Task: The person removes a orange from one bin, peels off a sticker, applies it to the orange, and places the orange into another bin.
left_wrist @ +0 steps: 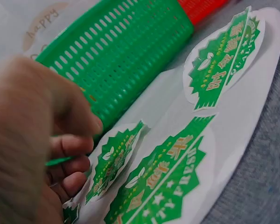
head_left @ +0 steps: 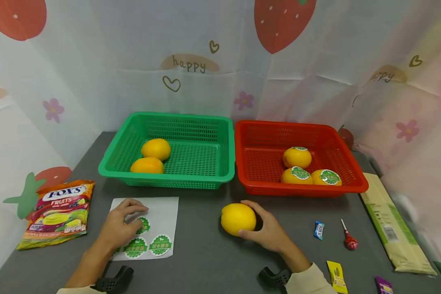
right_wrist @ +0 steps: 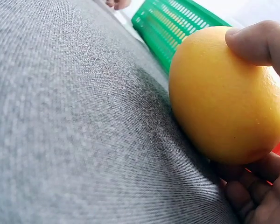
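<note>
On the grey table, my right hand (head_left: 267,229) grips a yellow lemon (head_left: 238,219) between thumb and fingers. No sticker shows on its visible side in the right wrist view. My left hand (head_left: 120,222) is over a white sheet (head_left: 169,208) of round green stickers (head_left: 160,245), with a gap between thumb and forefinger and the other fingers loosely bent. I see nothing held in it. In the left wrist view, the stickers (left_wrist: 161,182) lie close beside its fingertips. Part of the sheet is hidden under the hand.
A green basket (head_left: 181,181) at the back holds two lemons; beside it, a red basket (head_left: 301,190) holds three stickered ones. A candy bag (head_left: 60,212) lies left. On the right are small wrapped candies (head_left: 319,230), a lollipop (head_left: 350,241) and a long pale green pack (head_left: 393,228).
</note>
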Motion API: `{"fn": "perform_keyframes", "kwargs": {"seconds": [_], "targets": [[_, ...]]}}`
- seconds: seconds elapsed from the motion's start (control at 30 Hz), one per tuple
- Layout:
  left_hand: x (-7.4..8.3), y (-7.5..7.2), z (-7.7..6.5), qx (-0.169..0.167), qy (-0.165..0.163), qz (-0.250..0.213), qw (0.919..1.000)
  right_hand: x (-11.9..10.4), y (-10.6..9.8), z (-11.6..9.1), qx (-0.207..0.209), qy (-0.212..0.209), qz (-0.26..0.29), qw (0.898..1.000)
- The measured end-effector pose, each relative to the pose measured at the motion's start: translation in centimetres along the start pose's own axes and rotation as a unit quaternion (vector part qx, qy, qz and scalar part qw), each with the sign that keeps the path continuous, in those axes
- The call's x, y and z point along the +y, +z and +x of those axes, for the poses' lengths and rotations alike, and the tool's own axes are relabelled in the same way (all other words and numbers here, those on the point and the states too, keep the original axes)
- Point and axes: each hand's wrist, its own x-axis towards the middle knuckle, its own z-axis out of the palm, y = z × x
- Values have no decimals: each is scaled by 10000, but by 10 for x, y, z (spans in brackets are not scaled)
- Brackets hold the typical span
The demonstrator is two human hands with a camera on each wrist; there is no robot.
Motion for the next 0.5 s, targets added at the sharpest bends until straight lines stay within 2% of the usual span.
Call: {"fn": "perform_keyframes", "kwargs": {"seconds": [0.07,0.23,0.5], "targets": [[-1,1,-3,-158,-143,169,9996,0,1,0,-38,-7,39,10000],[-1,4,-7,-128,32,558,9984,-1,2,-1,-96,-8,113,9999],[1,7,2,-31,134,586,9982,0,0,0,5,3,114,9999]]}}
